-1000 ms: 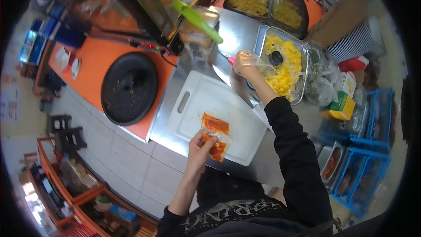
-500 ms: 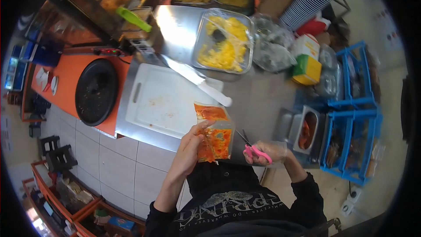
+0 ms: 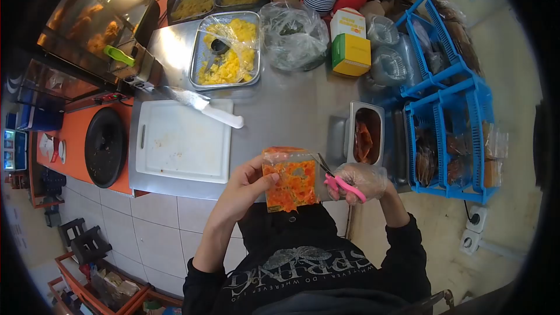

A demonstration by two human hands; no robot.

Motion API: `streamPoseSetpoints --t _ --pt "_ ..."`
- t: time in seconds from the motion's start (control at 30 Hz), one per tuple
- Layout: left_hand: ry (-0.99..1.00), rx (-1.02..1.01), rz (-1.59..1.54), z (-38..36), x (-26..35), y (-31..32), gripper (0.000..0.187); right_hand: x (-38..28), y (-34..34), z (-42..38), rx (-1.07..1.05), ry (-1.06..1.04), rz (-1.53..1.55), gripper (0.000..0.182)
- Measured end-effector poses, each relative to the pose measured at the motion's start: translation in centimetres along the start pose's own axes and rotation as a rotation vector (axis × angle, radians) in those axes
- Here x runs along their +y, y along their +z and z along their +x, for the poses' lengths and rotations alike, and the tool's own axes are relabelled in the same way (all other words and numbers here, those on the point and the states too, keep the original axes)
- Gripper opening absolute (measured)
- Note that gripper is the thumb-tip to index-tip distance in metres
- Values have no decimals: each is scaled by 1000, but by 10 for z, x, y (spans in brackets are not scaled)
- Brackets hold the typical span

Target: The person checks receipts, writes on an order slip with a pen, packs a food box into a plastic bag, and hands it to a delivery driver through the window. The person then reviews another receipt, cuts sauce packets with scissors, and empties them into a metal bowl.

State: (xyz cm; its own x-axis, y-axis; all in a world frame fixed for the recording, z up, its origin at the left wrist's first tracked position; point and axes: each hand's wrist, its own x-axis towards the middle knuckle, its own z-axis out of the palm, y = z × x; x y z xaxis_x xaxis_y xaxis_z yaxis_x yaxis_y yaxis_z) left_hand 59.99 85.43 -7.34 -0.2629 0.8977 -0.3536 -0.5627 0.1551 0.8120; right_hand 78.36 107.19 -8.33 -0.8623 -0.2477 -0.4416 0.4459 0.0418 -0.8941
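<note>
My left hand (image 3: 249,185) grips a clear plastic packet (image 3: 291,184) smeared with orange-red sauce, thumb on its front and fingers behind. Its upper end folds back. My right hand (image 3: 364,182), in a clear plastic glove, holds pink-handled scissors (image 3: 345,187). The blades are slightly parted and point up and left, right at the packet's right edge. Just beyond the right hand, a steel container (image 3: 380,134) holds food in red sauce. A white cutting board (image 3: 184,172) with a few stains lies left of the packet, and a white-handled knife (image 3: 221,118) rests across its upper right corner.
A tray of yellow chunks (image 3: 236,61) stands at the back beside a clear plastic bag (image 3: 294,41). A yellow-green box (image 3: 351,53) is further right. Blue baskets (image 3: 452,140) with packaged items line the right side. A round black pan (image 3: 106,146) sits on the orange counter at left.
The view has turned to the right, so the counter things appear further left. The packet's upper part has folded back, and the scissors' blades are now right at its edge.
</note>
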Motion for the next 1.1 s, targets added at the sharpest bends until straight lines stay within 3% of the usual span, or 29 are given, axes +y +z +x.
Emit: streamPoseSetpoints --t 0.07,0.2,0.27,0.3,0.53,0.7,0.77,1.1 --pt "-17 27 1 3 -3 3 32 3 -2 -4 -16 -52 44 39" --pt "13 85 58 5 -9 7 32 5 -3 -5 -16 -56 19 41" --pt "27 94 71 3 -8 10 32 3 -4 -5 -14 -6 -56 66" --pt "38 101 82 3 -7 11 31 5 -6 -5 -17 -6 -56 66" --pt "15 55 193 -4 -1 4 31 1 -16 -7 -109 16 11 53" --pt "160 -45 329 -6 2 -1 36 -1 -24 -1 -212 8 29 47" --pt "136 -68 357 -7 3 -6 38 -4 -26 1 -269 -58 -31 32" --pt "143 -157 520 -4 28 -5 41 -13 -30 0 -305 -91 -116 32"
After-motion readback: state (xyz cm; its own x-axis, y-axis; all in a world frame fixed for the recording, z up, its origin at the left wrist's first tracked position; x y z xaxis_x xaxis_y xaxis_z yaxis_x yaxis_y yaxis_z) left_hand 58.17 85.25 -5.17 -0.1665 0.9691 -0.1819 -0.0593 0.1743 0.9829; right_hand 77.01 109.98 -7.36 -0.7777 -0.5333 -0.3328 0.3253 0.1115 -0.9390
